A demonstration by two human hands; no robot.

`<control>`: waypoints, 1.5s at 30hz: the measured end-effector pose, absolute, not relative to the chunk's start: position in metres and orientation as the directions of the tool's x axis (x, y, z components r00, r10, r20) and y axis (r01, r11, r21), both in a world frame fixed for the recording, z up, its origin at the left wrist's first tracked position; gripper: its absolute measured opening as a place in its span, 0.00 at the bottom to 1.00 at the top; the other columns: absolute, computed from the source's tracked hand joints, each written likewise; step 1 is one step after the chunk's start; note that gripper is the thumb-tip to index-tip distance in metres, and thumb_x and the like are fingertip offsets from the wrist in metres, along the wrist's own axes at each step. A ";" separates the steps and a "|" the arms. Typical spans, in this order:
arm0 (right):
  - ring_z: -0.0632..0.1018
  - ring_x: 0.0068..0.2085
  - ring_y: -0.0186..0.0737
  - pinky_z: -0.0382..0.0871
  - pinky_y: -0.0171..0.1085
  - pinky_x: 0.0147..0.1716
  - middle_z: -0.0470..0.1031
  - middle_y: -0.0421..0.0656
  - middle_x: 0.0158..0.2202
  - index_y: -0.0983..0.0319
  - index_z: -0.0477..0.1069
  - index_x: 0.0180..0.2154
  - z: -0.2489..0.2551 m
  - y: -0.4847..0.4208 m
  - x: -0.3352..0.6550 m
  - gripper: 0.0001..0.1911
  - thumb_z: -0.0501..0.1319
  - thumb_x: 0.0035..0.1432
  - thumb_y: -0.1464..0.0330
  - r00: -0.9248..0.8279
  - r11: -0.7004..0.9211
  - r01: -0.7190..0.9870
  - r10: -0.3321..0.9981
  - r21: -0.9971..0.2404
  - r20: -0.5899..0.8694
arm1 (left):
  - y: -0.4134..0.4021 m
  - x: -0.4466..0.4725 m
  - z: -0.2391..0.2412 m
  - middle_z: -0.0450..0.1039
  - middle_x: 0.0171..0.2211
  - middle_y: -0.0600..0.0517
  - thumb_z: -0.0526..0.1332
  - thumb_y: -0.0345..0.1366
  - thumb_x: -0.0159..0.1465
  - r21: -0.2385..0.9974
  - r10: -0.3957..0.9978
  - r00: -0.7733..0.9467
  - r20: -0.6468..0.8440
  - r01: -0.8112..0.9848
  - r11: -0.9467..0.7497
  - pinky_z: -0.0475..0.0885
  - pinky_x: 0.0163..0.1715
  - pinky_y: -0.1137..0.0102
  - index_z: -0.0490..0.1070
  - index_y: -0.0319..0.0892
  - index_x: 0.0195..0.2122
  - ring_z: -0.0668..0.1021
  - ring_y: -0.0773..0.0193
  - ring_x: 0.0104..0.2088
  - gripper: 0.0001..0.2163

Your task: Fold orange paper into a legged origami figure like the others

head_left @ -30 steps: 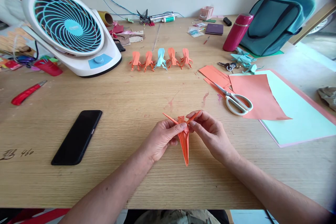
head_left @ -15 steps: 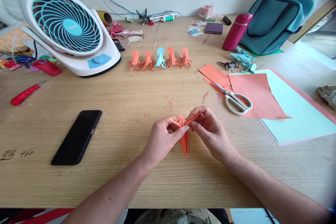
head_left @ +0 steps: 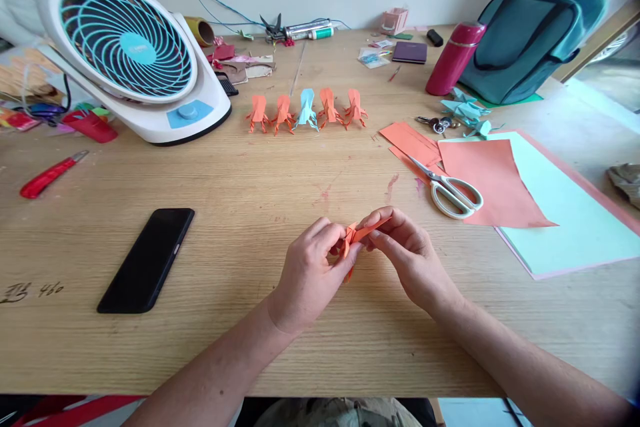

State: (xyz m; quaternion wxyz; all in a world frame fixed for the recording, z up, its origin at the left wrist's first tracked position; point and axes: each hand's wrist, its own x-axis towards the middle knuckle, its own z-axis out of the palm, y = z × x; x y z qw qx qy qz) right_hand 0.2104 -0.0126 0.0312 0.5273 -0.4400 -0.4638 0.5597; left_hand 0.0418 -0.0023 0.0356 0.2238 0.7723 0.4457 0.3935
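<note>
Between my hands, just above the table, is a small folded orange origami figure [head_left: 352, 235] with narrow pointed flaps. My left hand [head_left: 314, 268] is closed on its body, thumb and fingers pinching it and covering much of the left side. My right hand [head_left: 407, 252] pinches a long flap that sticks out to the upper right, thumb below and fingers behind. Part of the figure's lower point shows beneath my left thumb. Farther back stands a row of several finished paper figures, orange ones with a light blue one [head_left: 307, 109] in the middle.
White-handled scissors [head_left: 455, 197] lie on orange paper [head_left: 493, 173] to the right, over pale green sheets [head_left: 575, 233]. A black phone [head_left: 147, 260] and red cutter [head_left: 49, 177] lie left. Behind are a fan [head_left: 130, 47], a magenta bottle [head_left: 456, 58] and a teal bag [head_left: 533, 40].
The figure has turned in my hands, so its long lower point is now mostly hidden. My left fingers have curled over its left side; my right hand still pinches the right flap.
</note>
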 end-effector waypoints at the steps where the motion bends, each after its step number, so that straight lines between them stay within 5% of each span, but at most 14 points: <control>1: 0.76 0.35 0.35 0.73 0.38 0.39 0.76 0.41 0.35 0.59 0.71 0.37 0.030 -0.012 0.210 0.05 0.64 0.61 0.65 -0.052 -0.010 -0.174 0.999 -0.985 -0.001 | -0.002 0.042 0.035 0.63 0.26 0.57 0.64 0.28 0.65 0.710 0.870 0.286 0.402 0.502 -0.493 0.62 0.28 0.75 0.64 0.42 0.27 0.66 0.70 0.25 0.11; 13: 0.77 0.36 0.37 0.72 0.38 0.39 0.76 0.40 0.34 0.59 0.70 0.35 0.020 -0.010 0.212 0.07 0.67 0.57 0.66 -0.050 -0.069 -0.212 0.997 -0.975 -0.060 | 0.000 0.045 0.034 0.69 0.29 0.55 0.65 0.35 0.65 0.820 0.901 0.285 0.326 0.388 -0.420 0.68 0.32 0.73 0.72 0.41 0.33 0.72 0.69 0.28 0.06; 21: 0.75 0.33 0.36 0.71 0.38 0.34 0.74 0.40 0.33 0.60 0.71 0.36 0.020 -0.014 0.210 0.01 0.61 0.63 0.70 -0.009 0.185 0.095 0.983 -0.978 0.185 | 0.004 0.043 0.032 0.69 0.28 0.55 0.62 0.31 0.68 0.885 0.925 0.252 0.283 0.303 -0.353 0.64 0.27 0.76 0.70 0.40 0.26 0.72 0.69 0.29 0.11; 29: 0.76 0.38 0.37 0.72 0.39 0.38 0.73 0.42 0.37 0.59 0.70 0.38 0.029 -0.016 0.215 0.11 0.61 0.60 0.81 -0.091 0.561 0.446 0.803 -0.697 0.588 | 0.004 0.043 0.040 0.75 0.32 0.53 0.67 0.31 0.64 0.943 0.931 0.260 0.257 0.146 -0.301 0.70 0.31 0.76 0.78 0.40 0.34 0.76 0.69 0.31 0.02; 45: 0.77 0.38 0.38 0.75 0.40 0.35 0.72 0.43 0.38 0.57 0.72 0.42 0.034 -0.018 0.219 0.14 0.61 0.61 0.82 -0.169 0.660 0.497 0.711 -0.564 0.683 | -0.002 0.044 0.044 0.78 0.32 0.51 0.69 0.31 0.63 0.950 0.930 0.270 0.250 0.117 -0.289 0.71 0.30 0.74 0.79 0.40 0.35 0.78 0.67 0.30 0.01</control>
